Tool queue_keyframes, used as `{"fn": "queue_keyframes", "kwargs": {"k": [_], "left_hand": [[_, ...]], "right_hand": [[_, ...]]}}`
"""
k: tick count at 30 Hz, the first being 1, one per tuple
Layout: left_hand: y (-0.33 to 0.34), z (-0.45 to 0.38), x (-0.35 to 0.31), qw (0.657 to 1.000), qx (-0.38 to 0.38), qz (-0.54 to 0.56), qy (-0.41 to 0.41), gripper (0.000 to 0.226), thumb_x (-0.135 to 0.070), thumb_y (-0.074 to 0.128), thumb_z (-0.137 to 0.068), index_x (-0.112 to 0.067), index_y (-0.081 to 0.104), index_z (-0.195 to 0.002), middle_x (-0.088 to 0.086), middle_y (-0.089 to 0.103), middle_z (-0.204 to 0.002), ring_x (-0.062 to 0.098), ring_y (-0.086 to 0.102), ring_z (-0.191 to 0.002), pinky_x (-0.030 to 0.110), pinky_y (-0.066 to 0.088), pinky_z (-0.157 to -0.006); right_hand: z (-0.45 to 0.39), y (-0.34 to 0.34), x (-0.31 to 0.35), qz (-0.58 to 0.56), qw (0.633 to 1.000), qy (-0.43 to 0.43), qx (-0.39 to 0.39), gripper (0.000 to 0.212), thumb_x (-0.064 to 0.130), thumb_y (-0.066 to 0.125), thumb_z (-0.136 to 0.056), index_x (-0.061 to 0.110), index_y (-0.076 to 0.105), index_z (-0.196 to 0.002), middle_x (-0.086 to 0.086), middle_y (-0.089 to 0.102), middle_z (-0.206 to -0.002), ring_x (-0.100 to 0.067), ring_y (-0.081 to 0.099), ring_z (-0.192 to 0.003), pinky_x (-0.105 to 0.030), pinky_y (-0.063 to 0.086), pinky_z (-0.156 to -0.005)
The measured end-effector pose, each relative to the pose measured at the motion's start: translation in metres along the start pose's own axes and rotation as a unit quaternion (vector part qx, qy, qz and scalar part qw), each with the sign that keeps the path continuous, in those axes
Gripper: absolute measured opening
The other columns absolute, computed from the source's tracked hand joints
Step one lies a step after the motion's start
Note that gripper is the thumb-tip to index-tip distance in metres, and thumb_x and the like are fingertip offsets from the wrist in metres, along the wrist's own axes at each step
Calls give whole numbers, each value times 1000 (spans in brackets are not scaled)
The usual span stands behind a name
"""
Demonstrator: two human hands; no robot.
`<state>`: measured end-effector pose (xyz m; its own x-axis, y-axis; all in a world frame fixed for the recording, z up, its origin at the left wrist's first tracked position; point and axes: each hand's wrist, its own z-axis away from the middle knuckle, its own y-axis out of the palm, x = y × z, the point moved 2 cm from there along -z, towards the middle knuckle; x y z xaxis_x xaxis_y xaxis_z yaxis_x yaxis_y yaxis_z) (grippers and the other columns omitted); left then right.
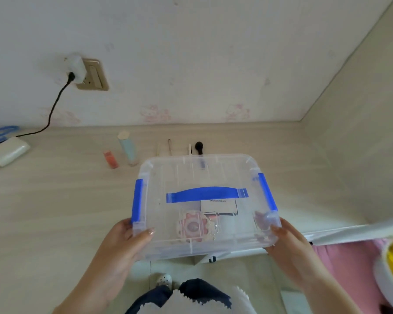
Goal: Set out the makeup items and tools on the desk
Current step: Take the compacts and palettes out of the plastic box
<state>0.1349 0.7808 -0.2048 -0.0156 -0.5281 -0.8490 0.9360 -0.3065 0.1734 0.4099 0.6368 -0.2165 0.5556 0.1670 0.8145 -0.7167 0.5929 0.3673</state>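
Both hands hold the clear storage box (204,205) by its near corners, left hand (132,234) with thumb curled over the lid edge, right hand (284,236) gripping the near right corner; box sits at or just above the desk (55,200) front edge, partly overhanging, contact unclear. Lid on, blue latches (138,200) look closed, blue handle (207,194) flat. Inside: pink round compact (192,226), white carton (219,206). Already out along the back: orange tube (110,159), pale blue bottle (127,150), thin brushes (170,147), black-tipped brush (199,147). Risks, as judgement: box slips off the edge if a corner grip loosens; sliding it forward knocks the brushes lying just behind it; popping a latch one-handed tips it.
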Motion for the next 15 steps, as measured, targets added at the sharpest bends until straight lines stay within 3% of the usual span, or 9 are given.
{"fn": "queue_keyframes", "kwargs": {"k": [4,6,8,11,13,15], "left_hand": [[21,-12,-3,1000,30,-2,3,71,-22,80,-43,-7,56,-109,-5,75,-87,4,70,-78,27,44,-72],[32,-20,-4,999,35,-5,3,73,-20,81,-41,-6,57,-109,-3,74,-82,5,68,-72,26,43,-69],[46,-28,-3,999,33,-5,7,75,-27,79,-41,-4,58,-109,-3,70,-76,5,64,-67,27,42,-66],[78,-33,1,1000,21,-7,9,78,-31,77,-43,-2,57,-112,8,68,-91,16,62,-82,30,45,-73],[109,-38,7,1000,11,-11,2,82,-36,77,-40,-5,57,-113,11,67,-101,21,62,-93,33,45,-80],[136,-41,12,1000,9,-24,-3,81,-38,77,-38,-8,58,-111,8,70,-101,21,64,-95,33,46,-81]], "right_hand": [[-5,-17,5,-18,999,-3,-31,74,29,86,-46,-3,58,-105,-15,59,-129,-22,56,-120,-47,37,-101],[-10,-24,11,-13,999,-3,-44,63,23,79,-56,-2,59,-110,-17,62,-125,-18,65,-103,-42,43,-92],[-15,-36,18,0,999,-7,-50,63,26,88,-47,5,63,-101,-12,70,-112,-16,70,-87,-34,51,-80],[-21,-59,37,5,999,-11,-33,60,34,83,-54,4,62,-103,-13,70,-112,-20,68,-94,-33,55,-83],[-32,-89,55,18,999,-20,-25,82,42,91,-40,3,61,-106,-10,71,-110,-20,67,-98,-32,54,-86],[-41,-115,71,19,1000,-17,-5,69,32,88,-51,3,59,-106,-10,69,-115,-20,67,-100,-30,54,-86]]}}
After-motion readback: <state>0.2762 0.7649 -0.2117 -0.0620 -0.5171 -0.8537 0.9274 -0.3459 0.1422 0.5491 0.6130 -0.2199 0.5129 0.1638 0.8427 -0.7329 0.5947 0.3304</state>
